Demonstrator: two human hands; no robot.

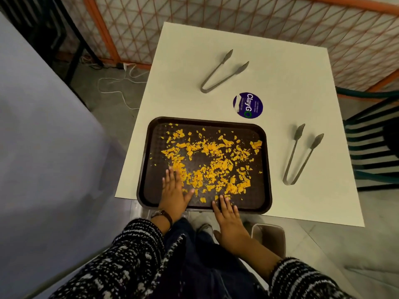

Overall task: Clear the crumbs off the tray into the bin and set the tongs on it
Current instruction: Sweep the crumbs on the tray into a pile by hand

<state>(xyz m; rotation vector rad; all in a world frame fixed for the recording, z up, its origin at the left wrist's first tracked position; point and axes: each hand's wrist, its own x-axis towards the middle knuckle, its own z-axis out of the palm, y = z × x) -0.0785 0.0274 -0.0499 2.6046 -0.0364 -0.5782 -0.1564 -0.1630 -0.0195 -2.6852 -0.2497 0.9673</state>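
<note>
A dark brown tray [151, 147] lies at the near edge of the white table [269, 83], its near rim hanging slightly over. Orange crumbs [213, 160] are scattered across most of it. My left hand [173, 192] lies flat on the tray's near left part, fingers straight, touching crumbs. My right hand [228, 223] reaches over the near rim, straight fingertips resting on the tray. One pair of grey metal tongs [220, 73] lies on the table beyond the tray. A second pair of tongs [301, 156] lies right of the tray.
A round purple sticker [248, 105] sits on the table between the tongs. Below the table's near edge a brownish container [269, 236] stands on the floor by my right arm. A striped chair [371, 147] stands at the right, a lattice screen [237, 22] behind, cables [116, 83] on the floor left.
</note>
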